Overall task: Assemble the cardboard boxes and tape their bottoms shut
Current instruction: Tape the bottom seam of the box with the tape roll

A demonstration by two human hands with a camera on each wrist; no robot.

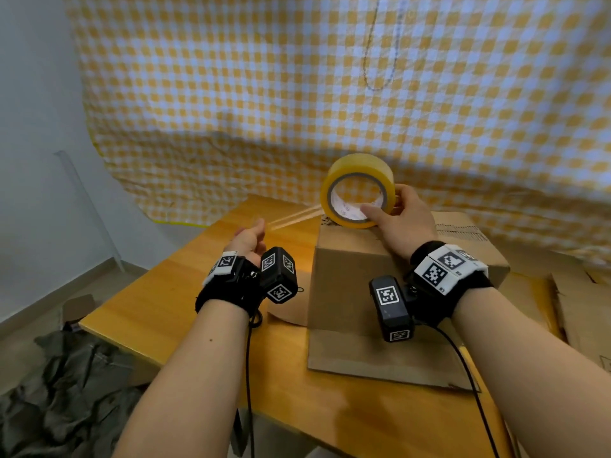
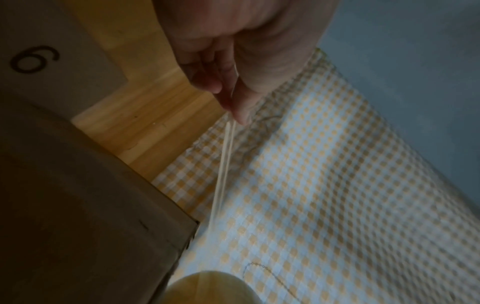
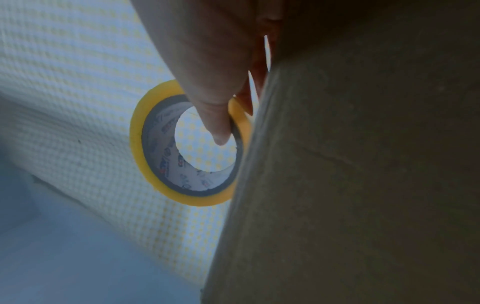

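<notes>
- My right hand (image 1: 401, 216) has its grip clamped on the tape roll (image 1: 358, 190), thumb inside the core, the roll held upright at the far left corner of the box (image 1: 357, 292) top.
- My left hand (image 1: 249, 239) pinches the free end of the tape strip (image 1: 294, 219), drawn taut out to the left of the box, above the desk (image 1: 198, 259).
- The box stands on the desk, its upturned face under the roll; I cannot tell whether its flaps are fully closed.
- I judge the step as pulling out a length for the seam.
- Next I must lower the strip flat along the seam, keep it straight and untwisted, then press it down.
- More flat cardboard (image 1: 582, 309) lies right of the box.
</notes>
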